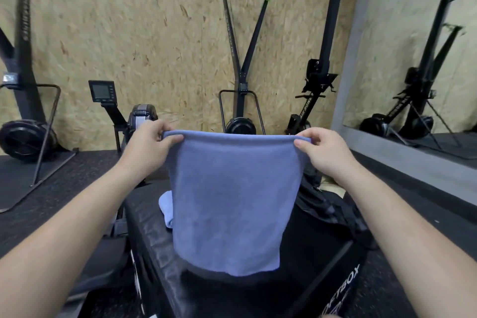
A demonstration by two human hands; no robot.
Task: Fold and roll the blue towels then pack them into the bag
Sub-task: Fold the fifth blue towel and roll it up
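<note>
- Gym room: chipboard wall at the back, rowers (139, 121) and other black machines along it, mirror (426, 59) at upper right, dark rubber floor.
- Black padded box (309, 253) at lower centre serves as the work surface; white lettering shows on its side at lower right.
- Towel (232, 201), blue, hangs in the air over the box at frame centre, stretched flat between both hands, with its lower edge hanging near the box top.
- Left hand (152, 142): fingers and thumb pinch the towel's upper left corner.
- Right hand (322, 152): thumb and fingers pinch the upper right corner. Both arms are reached well forward.
- Top edge looks rounded, as if it were a fold line and the cloth already doubled once. Cannot say for certain; a darker strip below the bottom edge may be a back layer or only shadow.
- Second towel (165, 206), also blue, lies bunched on the box just left of the hanging one and is mostly hidden behind it. It looks neither folded nor rolled.
- Bag (317, 199), black, sits on the box right of centre, partly behind the towel. Its contents are not visible.
- Judgement: early stage. The held towel is at best mid-fold, with no roll visible anywhere and nothing seen packed. Left to do: finish folding, roll, repeat with the second towel, then load both into the bag.
</note>
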